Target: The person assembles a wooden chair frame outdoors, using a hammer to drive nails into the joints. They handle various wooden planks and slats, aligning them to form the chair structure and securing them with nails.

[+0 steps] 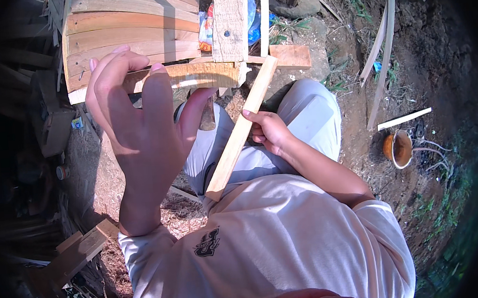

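We see the right hand (268,131) closed around a pale wooden strip (241,129) slanting across the lap; the left hand (137,114) hovers open-fingered before the slatted wooden frame (131,29).

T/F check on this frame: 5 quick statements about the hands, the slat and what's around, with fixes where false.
1. The right hand grips a wooden slat. True.
2. The left hand holds a hammer. False: it is raised with fingers spread, holding nothing that shows.
3. The slat's upper end reaches the pallet. True.
4. An orange pot sits on the ground to the person's right. True.
5. The slat lies flat on the ground. False: it is held slanted over the lap.
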Motion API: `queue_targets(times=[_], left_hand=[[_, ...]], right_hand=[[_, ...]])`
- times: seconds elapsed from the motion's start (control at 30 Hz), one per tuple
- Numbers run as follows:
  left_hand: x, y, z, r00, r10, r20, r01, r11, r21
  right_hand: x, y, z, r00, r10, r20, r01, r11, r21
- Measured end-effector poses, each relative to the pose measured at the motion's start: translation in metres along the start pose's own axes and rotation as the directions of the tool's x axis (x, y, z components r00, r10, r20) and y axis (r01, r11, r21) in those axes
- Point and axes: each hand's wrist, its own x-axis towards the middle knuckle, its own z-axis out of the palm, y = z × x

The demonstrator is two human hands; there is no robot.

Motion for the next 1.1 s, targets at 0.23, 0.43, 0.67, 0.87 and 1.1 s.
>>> queue_targets(times=[0.23,0.43,0.67,0.87,1.1], left_hand=[[0.007,-0.013,0.031,0.994,-0.043,0.099,0.082,0.894,-0.440],[0.041,-0.001,0.023,0.978,-0.049,0.204,0.113,0.943,-0.314],[0.067,-0.004,0.012,0.920,-0.058,0.388,0.215,0.902,-0.373],[0.083,-0.010,0.021,0.917,-0.028,0.398,0.222,0.865,-0.450],[0.090,-0.006,0.036,0.962,0.006,0.275,0.147,0.832,-0.535]], right_hand=[[-0.049,-0.087,-0.007,0.838,-0.523,-0.158,0.484,0.845,-0.228],[-0.053,-0.152,-0.024,0.616,-0.777,-0.127,0.655,0.596,-0.465],[-0.047,-0.177,-0.012,0.452,-0.877,0.166,0.749,0.271,-0.605],[-0.026,-0.172,-0.004,0.418,-0.896,0.149,0.564,0.128,-0.816],[0.010,-0.167,-0.013,0.379,-0.900,0.216,0.575,0.046,-0.817]])
